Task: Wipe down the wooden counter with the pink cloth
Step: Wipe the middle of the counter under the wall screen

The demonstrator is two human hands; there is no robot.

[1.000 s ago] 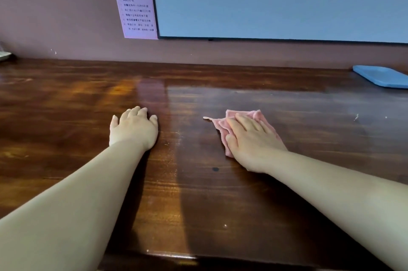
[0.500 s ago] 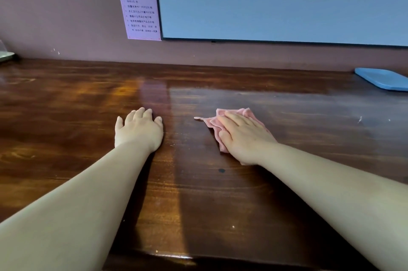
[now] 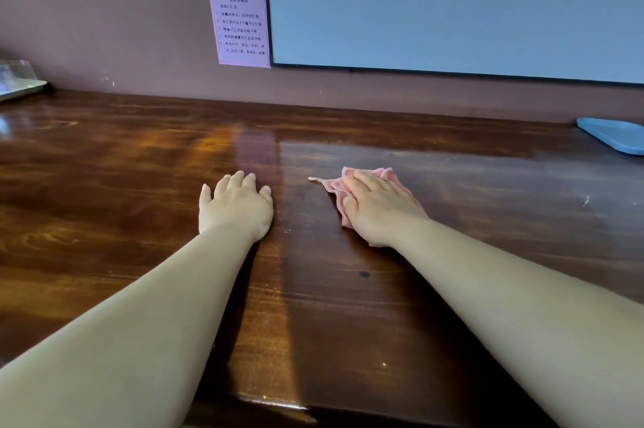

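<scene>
The glossy dark wooden counter fills the lower view. A crumpled pink cloth lies on it right of centre. My right hand lies flat on top of the cloth, fingers straight, pressing it onto the wood; most of the cloth is hidden under the palm. My left hand rests palm down on the bare counter a short way to the left of the cloth, its fingertips bent down onto the wood, holding nothing.
A blue tray lies at the far right near the wall. A clear-lidded item sits at the far left edge. A pink notice and a large pale board hang on the wall. A dark spot marks the wood.
My right hand has slid the pink cloth leftward, closer to my left hand. The left hand has stayed planted on the counter.
</scene>
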